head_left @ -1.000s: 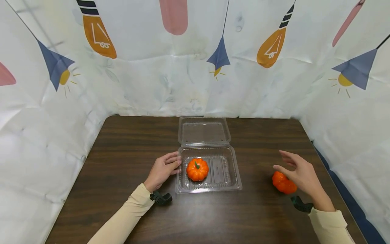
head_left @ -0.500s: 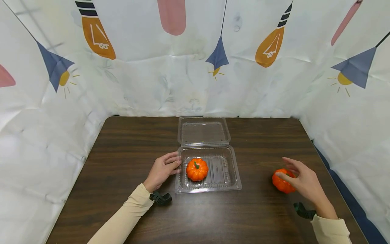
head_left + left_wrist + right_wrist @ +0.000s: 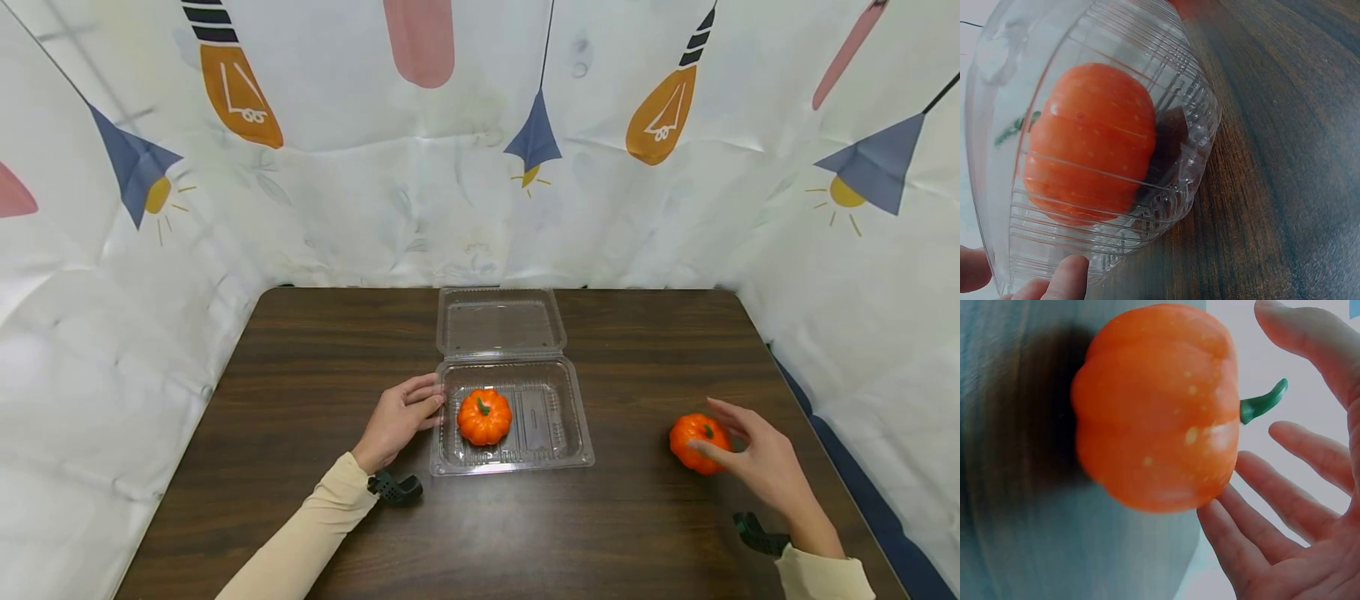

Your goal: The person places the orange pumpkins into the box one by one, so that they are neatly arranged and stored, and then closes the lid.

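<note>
The unclenched left hand [image 3: 395,423] is touching the container [image 3: 553,425], while the empty right hand [image 3: 771,458] is seemingly preparing a grasp, needing to curl round the pumpkin [image 3: 686,446] beside it.

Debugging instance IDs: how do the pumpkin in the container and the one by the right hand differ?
Place: boxed pumpkin sits in the clear container; loose pumpkin sits on the table.
Hands: the right hand is at the loose pumpkin; no hand touches the boxed pumpkin.
Shared: orange, ribbed, green stem.
</note>
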Demonstrator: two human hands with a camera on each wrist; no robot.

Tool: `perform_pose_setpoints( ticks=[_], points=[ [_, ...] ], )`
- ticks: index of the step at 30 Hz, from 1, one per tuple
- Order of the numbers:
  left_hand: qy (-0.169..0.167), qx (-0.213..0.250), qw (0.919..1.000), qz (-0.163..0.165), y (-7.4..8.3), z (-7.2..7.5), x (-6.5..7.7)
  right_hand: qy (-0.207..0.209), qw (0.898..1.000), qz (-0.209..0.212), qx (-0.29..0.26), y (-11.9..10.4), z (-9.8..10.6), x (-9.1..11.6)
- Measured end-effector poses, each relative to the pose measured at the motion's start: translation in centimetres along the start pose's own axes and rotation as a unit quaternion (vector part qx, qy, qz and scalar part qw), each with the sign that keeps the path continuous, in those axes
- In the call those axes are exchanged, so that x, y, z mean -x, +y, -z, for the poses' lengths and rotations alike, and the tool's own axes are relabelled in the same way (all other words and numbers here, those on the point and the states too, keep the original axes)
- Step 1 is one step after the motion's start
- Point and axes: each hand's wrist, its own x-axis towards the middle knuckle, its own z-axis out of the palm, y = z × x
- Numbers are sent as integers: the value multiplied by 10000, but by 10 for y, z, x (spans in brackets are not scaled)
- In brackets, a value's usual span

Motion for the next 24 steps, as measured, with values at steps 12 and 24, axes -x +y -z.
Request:
perform_pose_setpoints(
  ticks=[12,24],
  points=[
    [55,51,10000,-12,-1,0,-1,149,9999,-56,-46,8,-3,8],
    [1,-9,10000,-14,-1,1,-1,7,9992,-128,-374,13,-8,16]
  ],
)
